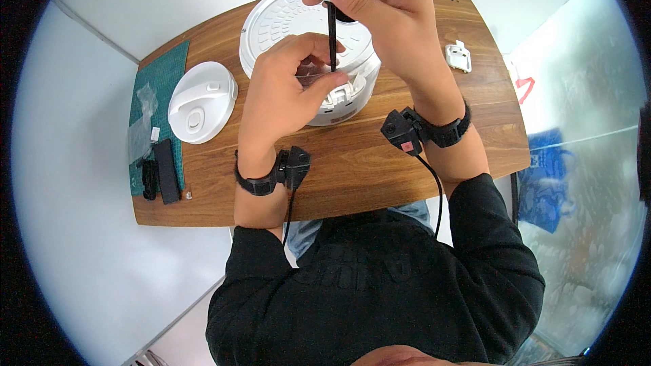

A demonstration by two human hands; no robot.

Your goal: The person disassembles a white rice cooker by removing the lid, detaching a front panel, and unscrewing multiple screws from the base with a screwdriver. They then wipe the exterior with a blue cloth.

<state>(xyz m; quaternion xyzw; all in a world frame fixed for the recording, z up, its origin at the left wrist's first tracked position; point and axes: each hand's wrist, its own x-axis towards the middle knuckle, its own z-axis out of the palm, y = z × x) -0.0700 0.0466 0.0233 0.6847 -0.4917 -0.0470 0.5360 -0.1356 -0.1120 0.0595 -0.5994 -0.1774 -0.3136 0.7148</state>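
My right hand (386, 7) grips the grey handle of a screwdriver (332, 34), held upright with its long black shaft pointing down. The shaft's tip reaches the edge of a round white appliance body (285, 17), which has a ribbed, vented flat face turned up. Beside the tip, my left hand (288, 88) is curled, its thumb and index finger on either side of the shaft's lower end. Whatever those fingers pinch is too small or hidden to make out. Just under the thumb sits a white hinge-like part (342, 95) on the body's near side.
An oval white lid (202, 103) with a handle lies left of the body. On the green cutting mat (178, 61) are a clear plastic bag (142, 118), a dark long case (167, 171) and a black item (149, 179). A small white plastic part (459, 57) lies at the table's right.
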